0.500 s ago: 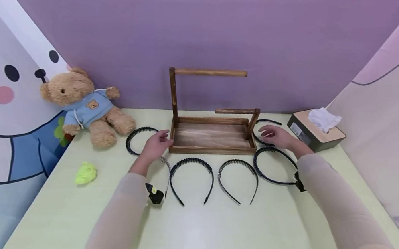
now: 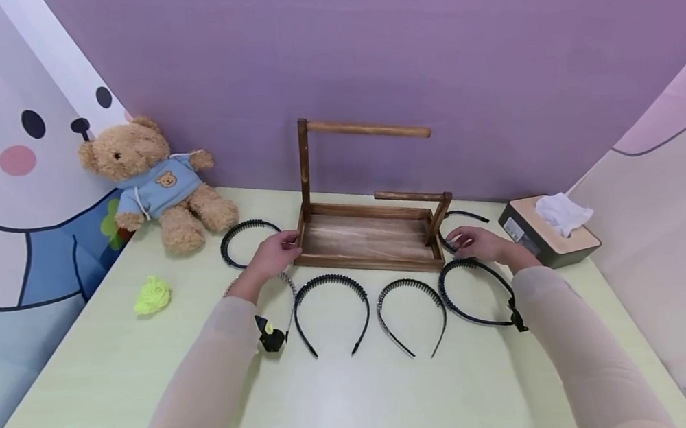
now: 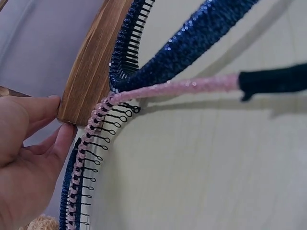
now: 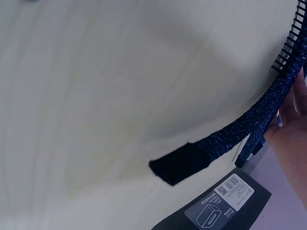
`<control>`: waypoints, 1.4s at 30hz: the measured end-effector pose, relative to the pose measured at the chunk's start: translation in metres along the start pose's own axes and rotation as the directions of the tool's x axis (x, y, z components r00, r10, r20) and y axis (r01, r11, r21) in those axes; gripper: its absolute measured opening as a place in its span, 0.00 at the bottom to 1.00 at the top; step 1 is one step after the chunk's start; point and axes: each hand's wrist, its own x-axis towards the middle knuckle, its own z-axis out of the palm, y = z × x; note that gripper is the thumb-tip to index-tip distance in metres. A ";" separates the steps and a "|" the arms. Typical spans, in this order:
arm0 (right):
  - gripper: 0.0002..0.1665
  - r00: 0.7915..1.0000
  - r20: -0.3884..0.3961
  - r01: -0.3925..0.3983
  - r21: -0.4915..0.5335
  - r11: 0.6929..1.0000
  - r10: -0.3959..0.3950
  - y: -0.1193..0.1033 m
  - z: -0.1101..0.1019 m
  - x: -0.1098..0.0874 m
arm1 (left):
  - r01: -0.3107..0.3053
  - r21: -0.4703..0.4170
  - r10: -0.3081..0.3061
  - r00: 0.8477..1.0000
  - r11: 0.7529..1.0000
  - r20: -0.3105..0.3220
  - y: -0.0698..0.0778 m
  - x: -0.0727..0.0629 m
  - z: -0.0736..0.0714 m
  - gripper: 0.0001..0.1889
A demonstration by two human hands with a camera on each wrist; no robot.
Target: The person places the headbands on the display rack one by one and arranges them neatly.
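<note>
A brown wooden rack (image 2: 366, 265), with a shallow tray base and two horizontal bars, stands near the back wall. My left hand (image 2: 274, 256) pinches its left end between thumb and fingers; the left wrist view shows the wooden edge (image 3: 91, 72) between them. Beside that hand lie a dark blue glittery headband (image 2: 225, 244) and a pale pink headband (image 3: 98, 115) with comb teeth. My right hand (image 2: 479, 243) is by the rack's right end, over a dark headband (image 2: 470, 214). In the right wrist view a blue glittery headband (image 4: 259, 115) partly hides its fingers, so their hold is unclear.
In front of the rack lie a black toothed headband (image 2: 328, 279), a greyish headband (image 2: 408, 281) and a dark headband (image 2: 444, 294). A tissue box (image 2: 560, 248) stands at right. A teddy bear (image 2: 161, 190) and a yellow-green scrunched item (image 2: 152, 296) are at left.
My left hand has closed in on the rack's left end and now pinches it. The right hand's fingers have come nearer the rack's right end. The view has shifted slightly.
</note>
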 end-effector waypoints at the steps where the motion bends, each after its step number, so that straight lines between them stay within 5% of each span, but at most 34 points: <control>1: 0.23 1.000 0.001 0.002 0.004 1.000 -0.002 0.000 0.000 0.000 | 0.003 0.001 -0.003 1.000 1.000 0.003 0.000 0.000 0.000 0.26; 13: 0.21 0.999 -0.039 0.006 -0.037 0.999 -0.008 -0.002 -0.001 -0.002 | 0.023 -0.026 -0.023 1.000 0.999 -0.002 -0.004 0.003 0.003 0.26; 24: 0.20 0.971 -0.239 0.002 -0.118 0.993 -0.030 -0.004 -0.001 -0.003 | 0.022 -0.022 -0.022 1.000 1.000 -0.015 -0.003 0.003 0.003 0.26; 33: 0.21 0.913 -0.404 0.060 0.011 0.998 -0.050 -0.021 -0.007 -0.012 | 0.031 -0.050 -0.032 0.999 0.998 -0.019 -0.008 0.000 0.004 0.26; 42: 0.24 0.888 -0.459 0.090 0.140 0.986 -0.016 -0.026 -0.020 -0.023 | 0.012 -0.047 -0.013 1.000 0.999 -0.025 -0.004 0.000 0.005 0.25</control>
